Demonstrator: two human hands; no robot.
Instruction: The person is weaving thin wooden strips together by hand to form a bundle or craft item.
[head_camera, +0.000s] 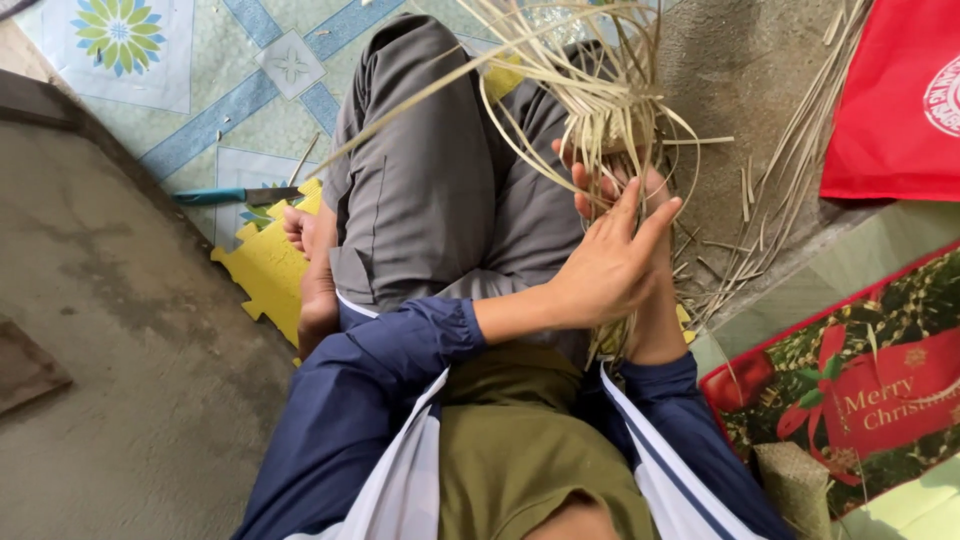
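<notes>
The left hand (610, 265) is in the middle right of the frame, fingers stretched and a little spread, palm pressed against the pale strips; it seems to steady them more than to clamp them. The right hand (615, 180) is just above and behind it, mostly hidden. Only some fingertips show, curled around the gathered part of the strips, so I cannot tell how firmly it closes.

The bundle of thin straw-coloured strips (600, 90) rises from both hands toward the upper middle of the frame. It is narrow where the hands meet and fans out above, probably because the hands pinch it at one point while the free ends bend loose. More loose strips (790, 170) lie on the grey floor at the upper right.

The person sits with a knee in grey trousers (430, 190) raised, on a yellow foam mat (265, 275). A knife with a blue handle (235, 195) lies at the left on the patterned floor covering (200, 110), within reach. A red bag (895, 100) is at the upper right, and a red-and-green printed mat (850, 400) at the lower right.
</notes>
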